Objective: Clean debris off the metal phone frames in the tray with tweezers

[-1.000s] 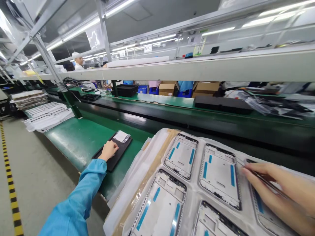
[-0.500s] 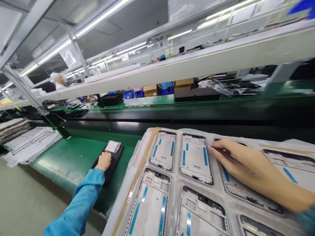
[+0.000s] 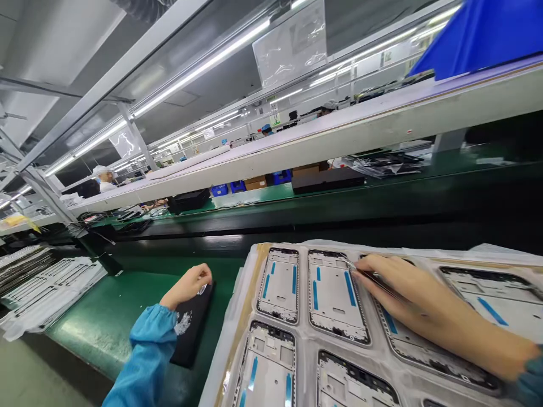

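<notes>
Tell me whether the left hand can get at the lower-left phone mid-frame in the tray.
Probably yes: the left hand is by the black mat beside the tray, and nothing appears to stand between it and the lower-left phone mid-frame.

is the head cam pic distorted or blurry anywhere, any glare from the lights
In the head view, the wide lens bends and tilts the long white shelf, and the ceiling tube lights throw glare on the dark conveyor rail. The phone frames look fairly sharp, while the far end of the line is soft.
</notes>
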A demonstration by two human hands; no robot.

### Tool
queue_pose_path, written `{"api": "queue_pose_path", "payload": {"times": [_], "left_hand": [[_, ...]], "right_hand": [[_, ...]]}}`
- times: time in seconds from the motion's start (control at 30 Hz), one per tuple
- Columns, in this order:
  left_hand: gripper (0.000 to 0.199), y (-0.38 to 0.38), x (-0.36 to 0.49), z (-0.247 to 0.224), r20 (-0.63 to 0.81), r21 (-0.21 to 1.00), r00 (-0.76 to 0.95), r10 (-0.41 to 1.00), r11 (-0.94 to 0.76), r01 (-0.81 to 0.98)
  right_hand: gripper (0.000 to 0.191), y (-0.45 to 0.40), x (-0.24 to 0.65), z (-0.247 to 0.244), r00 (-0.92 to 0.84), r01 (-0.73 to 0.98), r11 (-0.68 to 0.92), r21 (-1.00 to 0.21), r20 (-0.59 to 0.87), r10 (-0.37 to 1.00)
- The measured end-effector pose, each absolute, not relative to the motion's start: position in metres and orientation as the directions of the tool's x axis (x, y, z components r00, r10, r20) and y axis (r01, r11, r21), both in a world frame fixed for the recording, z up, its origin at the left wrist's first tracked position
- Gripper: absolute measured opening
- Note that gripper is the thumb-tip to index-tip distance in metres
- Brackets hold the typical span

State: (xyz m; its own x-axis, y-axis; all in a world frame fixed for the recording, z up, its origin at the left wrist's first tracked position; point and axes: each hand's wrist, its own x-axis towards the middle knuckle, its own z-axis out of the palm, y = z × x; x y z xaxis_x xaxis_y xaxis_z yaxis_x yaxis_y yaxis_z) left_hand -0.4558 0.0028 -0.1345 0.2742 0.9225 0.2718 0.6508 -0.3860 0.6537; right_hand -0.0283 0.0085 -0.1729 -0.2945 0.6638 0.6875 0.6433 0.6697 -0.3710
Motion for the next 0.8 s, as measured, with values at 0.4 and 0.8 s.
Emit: {"api": "queue_pose_path", "payload": {"times": [0.4,0.8], "left_hand": [[0.04,-0.039,-0.289,-0.11,0.097,0.994,0.834,0.543,-0.097,-0.052],[0.061,-0.013,-0.297,-0.172,-0.006,0.867,0.812,0.583,-0.401,0.294]], "right_hand": [[0.014,0.002,-0.029,-0.162,-0.304,0.662,0.676,-0.323,0.709,0.636],[0.019,-0.114,-0.062,-0.121,-0.102,0.36,0.708,-0.607,0.729,0.677]]}}
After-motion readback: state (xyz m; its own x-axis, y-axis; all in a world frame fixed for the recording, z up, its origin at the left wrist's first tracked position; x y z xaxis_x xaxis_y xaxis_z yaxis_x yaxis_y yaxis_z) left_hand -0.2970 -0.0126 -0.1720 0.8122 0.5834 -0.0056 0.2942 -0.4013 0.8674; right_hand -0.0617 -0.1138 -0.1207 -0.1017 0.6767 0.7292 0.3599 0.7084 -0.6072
